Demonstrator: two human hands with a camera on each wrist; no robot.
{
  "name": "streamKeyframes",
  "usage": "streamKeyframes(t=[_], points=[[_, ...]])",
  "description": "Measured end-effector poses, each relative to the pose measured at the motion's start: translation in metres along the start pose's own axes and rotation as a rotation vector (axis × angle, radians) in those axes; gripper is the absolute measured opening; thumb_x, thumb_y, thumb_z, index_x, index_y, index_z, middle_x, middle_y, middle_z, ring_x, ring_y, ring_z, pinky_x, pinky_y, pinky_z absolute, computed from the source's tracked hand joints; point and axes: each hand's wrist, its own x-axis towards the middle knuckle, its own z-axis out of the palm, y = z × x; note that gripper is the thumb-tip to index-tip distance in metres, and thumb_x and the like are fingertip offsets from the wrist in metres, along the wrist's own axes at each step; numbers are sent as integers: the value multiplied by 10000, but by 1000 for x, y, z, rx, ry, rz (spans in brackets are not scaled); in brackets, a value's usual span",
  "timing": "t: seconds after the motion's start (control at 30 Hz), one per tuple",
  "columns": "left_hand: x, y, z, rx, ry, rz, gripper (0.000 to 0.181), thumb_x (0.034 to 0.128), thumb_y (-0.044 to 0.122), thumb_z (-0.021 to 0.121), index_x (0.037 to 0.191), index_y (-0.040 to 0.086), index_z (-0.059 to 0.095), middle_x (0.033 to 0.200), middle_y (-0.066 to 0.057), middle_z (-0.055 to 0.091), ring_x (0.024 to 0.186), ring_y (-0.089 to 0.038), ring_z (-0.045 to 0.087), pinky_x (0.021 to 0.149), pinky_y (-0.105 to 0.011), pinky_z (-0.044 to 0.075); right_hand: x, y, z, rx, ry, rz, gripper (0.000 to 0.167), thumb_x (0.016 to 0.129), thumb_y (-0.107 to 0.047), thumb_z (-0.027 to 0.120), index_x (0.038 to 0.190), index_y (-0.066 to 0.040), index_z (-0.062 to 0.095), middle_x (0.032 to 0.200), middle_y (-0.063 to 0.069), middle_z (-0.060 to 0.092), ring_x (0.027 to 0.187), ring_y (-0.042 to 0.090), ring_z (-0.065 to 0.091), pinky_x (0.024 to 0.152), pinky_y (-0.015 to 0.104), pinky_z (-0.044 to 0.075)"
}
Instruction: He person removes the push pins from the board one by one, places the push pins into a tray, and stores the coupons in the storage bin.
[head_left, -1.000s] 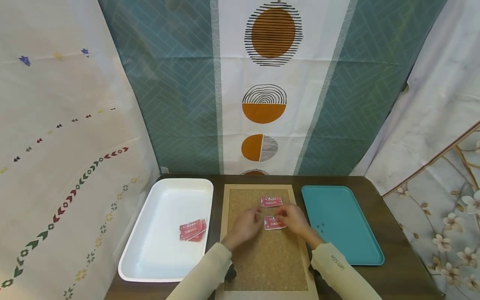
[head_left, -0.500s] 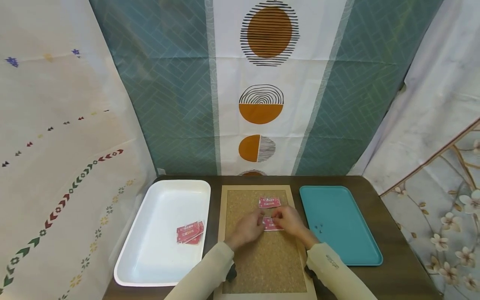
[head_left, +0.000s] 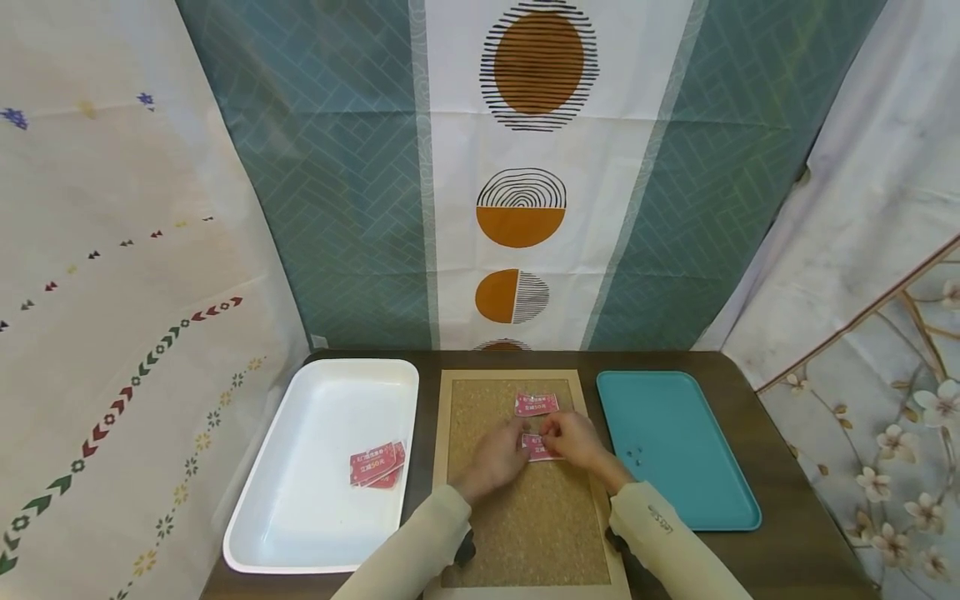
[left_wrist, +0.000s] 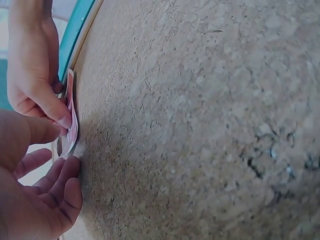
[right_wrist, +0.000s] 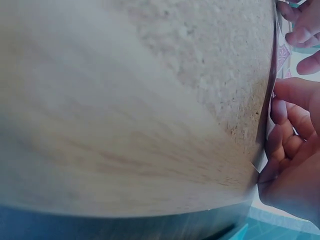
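On the corkboard (head_left: 540, 517), a red and white paper coupon (head_left: 534, 447) lies under both hands, its right part hidden by the right hand (head_left: 576, 439). That hand's thumb and forefinger come together over the coupon; the small pushpin seen between them earlier is hidden by the fingers. The left hand (head_left: 497, 457) touches the coupon's left end, thumb stretched toward it and the other fingers loosely bent. Seen from the left wrist, the coupon (left_wrist: 72, 112) stands slightly curved off the cork beneath the right thumb. A second coupon (head_left: 536, 405) lies flat above, with a tiny glint at its top edge.
A white tray (head_left: 300, 533) on the left holds several overlapping red coupons (head_left: 377, 465). To the right, a teal tray (head_left: 690, 467) holds a few tiny grey pushpins (head_left: 634, 457). The board's wooden frame (head_left: 442, 433) lies between both trays on a dark table (head_left: 802, 533).
The left hand has moved right and reached the coupon's left end. The right hand has come down slightly closer onto the coupon. The head view has shifted a little.
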Motion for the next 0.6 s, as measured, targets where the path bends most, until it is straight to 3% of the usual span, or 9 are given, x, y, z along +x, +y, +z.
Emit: streamKeyframes(t=[0.13,0.37,0.6], points=[[0,1,2,24,20,12,381,978,131,736,1344,96,638,1102,-55,681,807,-110,553,667,-269,488,-1,-2,-1,5,-7,-4,97,888,-18,763,871,-107,728,713,-38,625,644,110,533,572,258,445],[3,0,7,2,0,10,342,986,110,731,1315,108,638,928,22,630,752,-118,537,612,-264,458,-2,-1,-1,11,-1,-42,69,879,-28,767,881,-83,726,726,-37,633,663,105,530,595,264,439],[4,-1,9,-9,-7,4,330,985,90,726,1304,99,642,841,46,596,700,-100,523,575,-253,427,-1,1,-1,25,-5,-13,94,880,-20,763,871,-101,717,725,-44,626,675,104,536,621,266,445]])
